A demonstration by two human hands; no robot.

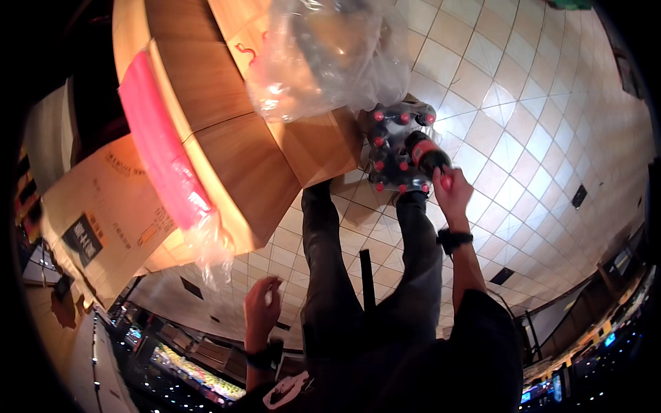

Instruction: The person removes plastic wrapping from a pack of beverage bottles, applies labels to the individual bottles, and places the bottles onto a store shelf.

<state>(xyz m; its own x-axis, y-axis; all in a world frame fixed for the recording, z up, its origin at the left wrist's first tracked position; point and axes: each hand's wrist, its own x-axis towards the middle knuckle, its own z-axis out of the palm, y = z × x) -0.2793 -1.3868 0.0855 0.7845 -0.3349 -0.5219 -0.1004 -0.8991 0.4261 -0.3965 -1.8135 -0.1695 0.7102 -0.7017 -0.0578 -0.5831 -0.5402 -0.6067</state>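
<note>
My right hand point(452, 196) is closed round the neck of a dark soda bottle point(428, 153) with a red label and a red cap. The bottle is tilted over a pack of bottles point(391, 148) on the floor. Red caps stand in rows in that pack, and clear plastic wrap surrounds them. My left hand point(262, 308) hangs in front of my left leg, apart from the bottles. Its fingers are curled in, with a small pale patch between them that I cannot make out.
A wooden counter point(227, 155) fills the left side, with a pink plastic-wrapped roll point(162, 138) along its edge. On its far end sits a large clear plastic bag point(330, 55). A cardboard box point(103, 213) stands at far left. Tiled floor point(509, 172) stretches right.
</note>
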